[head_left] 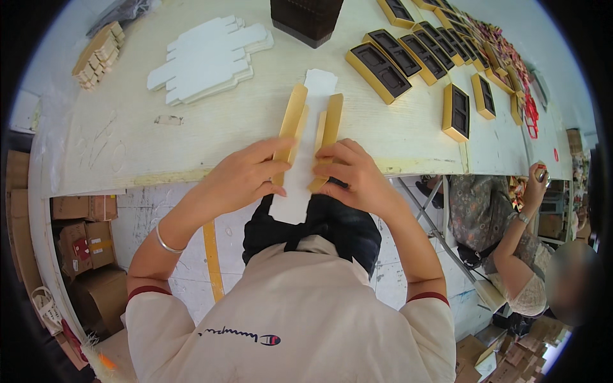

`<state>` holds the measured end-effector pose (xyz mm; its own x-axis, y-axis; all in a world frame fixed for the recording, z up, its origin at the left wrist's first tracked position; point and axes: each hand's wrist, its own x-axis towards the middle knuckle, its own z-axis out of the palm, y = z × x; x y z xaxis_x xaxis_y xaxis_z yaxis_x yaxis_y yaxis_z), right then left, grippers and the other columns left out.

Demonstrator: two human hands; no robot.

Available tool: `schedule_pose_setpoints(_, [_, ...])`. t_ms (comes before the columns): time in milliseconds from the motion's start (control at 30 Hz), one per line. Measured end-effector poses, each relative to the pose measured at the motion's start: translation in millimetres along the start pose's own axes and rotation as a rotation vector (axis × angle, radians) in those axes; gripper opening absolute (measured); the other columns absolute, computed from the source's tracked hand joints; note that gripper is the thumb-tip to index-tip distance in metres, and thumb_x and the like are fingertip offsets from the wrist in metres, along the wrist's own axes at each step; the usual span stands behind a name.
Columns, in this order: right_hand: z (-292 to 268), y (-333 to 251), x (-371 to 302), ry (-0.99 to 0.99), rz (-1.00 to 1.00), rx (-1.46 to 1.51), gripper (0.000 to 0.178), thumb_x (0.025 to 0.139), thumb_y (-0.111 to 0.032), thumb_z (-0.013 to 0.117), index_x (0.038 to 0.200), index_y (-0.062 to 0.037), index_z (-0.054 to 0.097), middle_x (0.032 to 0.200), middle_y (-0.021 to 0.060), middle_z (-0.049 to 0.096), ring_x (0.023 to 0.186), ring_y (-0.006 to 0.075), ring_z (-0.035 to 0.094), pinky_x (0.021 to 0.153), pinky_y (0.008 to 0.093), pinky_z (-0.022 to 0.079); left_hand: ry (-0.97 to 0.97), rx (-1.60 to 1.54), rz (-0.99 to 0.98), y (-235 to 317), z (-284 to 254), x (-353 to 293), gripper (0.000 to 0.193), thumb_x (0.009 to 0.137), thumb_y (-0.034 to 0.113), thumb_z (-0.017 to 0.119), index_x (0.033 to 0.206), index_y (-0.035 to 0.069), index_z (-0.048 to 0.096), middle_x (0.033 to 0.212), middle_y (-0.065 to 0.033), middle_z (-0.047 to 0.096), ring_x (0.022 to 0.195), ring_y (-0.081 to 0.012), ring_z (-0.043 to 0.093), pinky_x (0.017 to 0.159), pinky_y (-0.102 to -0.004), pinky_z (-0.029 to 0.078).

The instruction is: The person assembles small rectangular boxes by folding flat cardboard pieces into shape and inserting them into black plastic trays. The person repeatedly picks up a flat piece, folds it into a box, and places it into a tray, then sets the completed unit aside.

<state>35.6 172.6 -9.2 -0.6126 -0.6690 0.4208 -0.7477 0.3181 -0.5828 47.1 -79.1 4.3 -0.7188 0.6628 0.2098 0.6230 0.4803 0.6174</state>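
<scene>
In the head view, the near end of the part-folded box blank (306, 143) juts past the near edge of the tabletop (159, 140), over your lap (345, 223). Your left hand (249, 171) has its fingers half open, bent against the left gold wall (292, 115), thumb low beside the white middle panel; whether they pinch the wall, I cannot tell. The fingers of your right hand (357, 175) are curled over the right gold wall (331, 121) and grip it. Both walls rise from the blank, with the white panel showing between them, and its far flap lies on the tabletop.

A broad stretch of tabletop separates your right hand from the nearest gold box (456, 113), and another runs from your left hand to the stack of white blanks (207, 60) farther off. More gold boxes with dark inserts (380, 73) sit ahead to the right. Farther out, beyond the blank's far end, stands a dark brown container (306, 19).
</scene>
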Motion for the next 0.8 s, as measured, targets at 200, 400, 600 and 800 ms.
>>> schedule_pose_setpoints(200, [15, -5, 15, -0.005, 0.191, 0.174, 0.022, 0.073, 0.004, 0.069, 0.090, -0.0010, 0.056, 0.093, 0.0130, 0.054, 0.085, 0.0309, 0.055, 0.071, 0.0374, 0.047, 0.075, -0.139, -0.239, 13, 23, 23, 0.035, 0.075, 0.010, 0.075, 0.102, 0.004, 0.055, 0.083, -0.0090, 0.062, 0.079, -0.0271, 0.061, 0.067, -0.0360, 0.049])
schedule_pose_setpoints(400, [5, -14, 10, -0.047, 0.428, 0.407, 0.039, 0.074, 0.013, 0.061, 0.108, -0.0032, 0.052, 0.108, 0.0142, 0.053, 0.093, 0.0301, 0.058, 0.079, 0.0347, 0.050, 0.146, -0.344, -0.326, 11, 30, 30, 0.029, 0.077, 0.008, 0.073, 0.098, 0.004, 0.053, 0.077, -0.0100, 0.059, 0.065, -0.0284, 0.058, 0.059, -0.0354, 0.046])
schedule_pose_setpoints(600, [13, -28, -12, 0.111, 0.095, -0.211, 0.061, 0.067, 0.014, 0.059, 0.126, 0.0007, 0.050, 0.134, 0.0201, 0.047, 0.109, 0.0359, 0.056, 0.087, 0.0411, 0.048, 0.267, -0.183, -0.211, 4, 38, 34, 0.017, 0.077, 0.003, 0.073, 0.076, 0.000, 0.056, 0.072, -0.0084, 0.055, 0.060, -0.0217, 0.058, 0.055, -0.0304, 0.046])
schedule_pose_setpoints(800, [28, -6, -13, 0.268, -0.102, -0.286, 0.042, 0.068, 0.009, 0.065, 0.109, 0.0015, 0.062, 0.116, 0.0153, 0.059, 0.098, 0.0301, 0.059, 0.079, 0.0376, 0.050, 0.150, -0.350, -0.251, 11, 22, 33, 0.017, 0.082, 0.012, 0.071, 0.088, 0.003, 0.058, 0.075, -0.0085, 0.056, 0.063, -0.0195, 0.055, 0.055, -0.0317, 0.043])
